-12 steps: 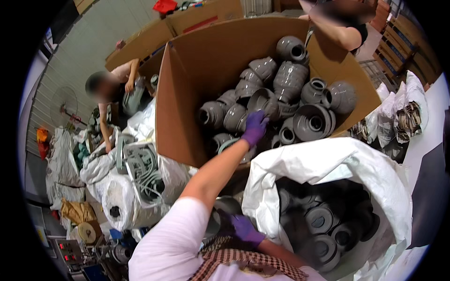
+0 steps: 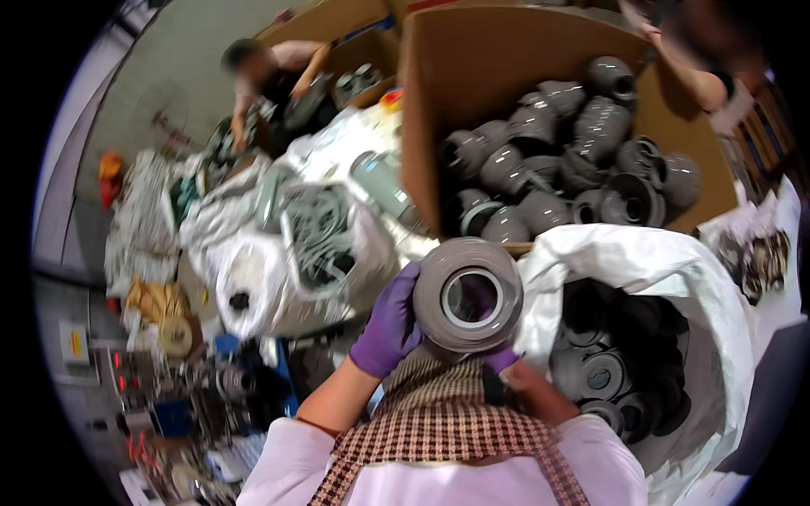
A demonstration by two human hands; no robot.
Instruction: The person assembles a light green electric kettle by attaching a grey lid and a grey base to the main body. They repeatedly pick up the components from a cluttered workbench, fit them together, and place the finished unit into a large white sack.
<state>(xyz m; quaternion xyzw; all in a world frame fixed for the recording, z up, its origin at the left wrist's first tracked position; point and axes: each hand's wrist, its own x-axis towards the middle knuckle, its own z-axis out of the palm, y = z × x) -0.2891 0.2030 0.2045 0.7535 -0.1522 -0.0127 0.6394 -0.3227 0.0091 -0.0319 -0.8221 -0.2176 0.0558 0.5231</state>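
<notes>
Grey round fitting (image 2: 469, 255) is held in the air in front of the checked apron (image 2: 451, 417), bore toward camera, between the cardboard box's (image 2: 485, 55) near edge and the wearer, beside the white sack's (image 2: 629, 240) left rim. Left hand (image 2: 390, 327): grip clamped on its left side. Right hand (image 2: 501, 360): at its lower right, mostly hidden, can't tell grip. More fittings (image 2: 602, 128) in box.
</notes>
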